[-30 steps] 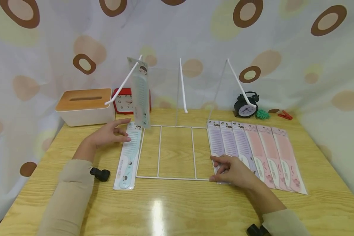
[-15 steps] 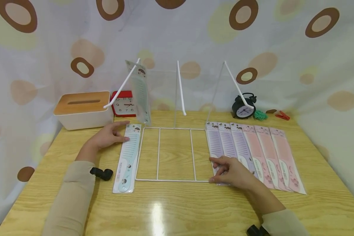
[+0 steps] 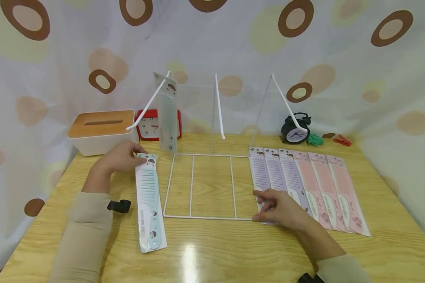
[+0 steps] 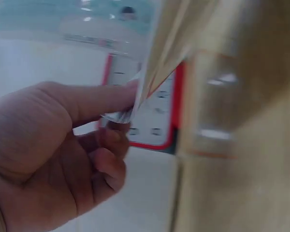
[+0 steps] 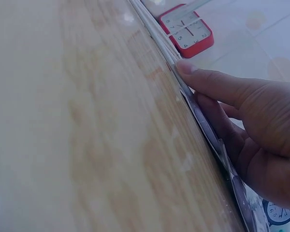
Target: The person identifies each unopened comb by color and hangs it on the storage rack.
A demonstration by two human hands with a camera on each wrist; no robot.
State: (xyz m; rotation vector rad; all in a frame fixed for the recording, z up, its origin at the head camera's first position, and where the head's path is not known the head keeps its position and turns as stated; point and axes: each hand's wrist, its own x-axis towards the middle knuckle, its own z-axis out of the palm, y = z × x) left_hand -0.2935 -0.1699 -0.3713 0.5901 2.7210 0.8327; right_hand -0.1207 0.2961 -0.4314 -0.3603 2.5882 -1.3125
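My left hand (image 3: 120, 159) pinches the top end of a light-blue comb in clear packaging (image 3: 150, 204); its lower end points toward the table's front. In the left wrist view, thumb and forefinger grip the edge of the pack (image 4: 94, 26), which is tilted off the table. A white wire rack (image 3: 212, 217) with three upward prongs stands mid-table. My right hand (image 3: 283, 208) grips the front right corner of the rack's base, thumb on the wire in the right wrist view. Another packaged blue comb (image 3: 168, 112) hangs upright on the left prong.
Purple packaged combs (image 3: 292, 173) and pink packaged combs (image 3: 345, 188) lie overlapping right of the rack. Behind stand a tissue box (image 3: 102, 143), a red clock (image 3: 148, 127) and a black alarm clock (image 3: 294, 129). A green item (image 3: 315, 139) and a red clip (image 3: 342, 140) lie back right.
My left hand has taken hold of the blue comb's pack by its top, lifting it and shifting it left and toward the front. The right hand has stayed at the rack's corner.
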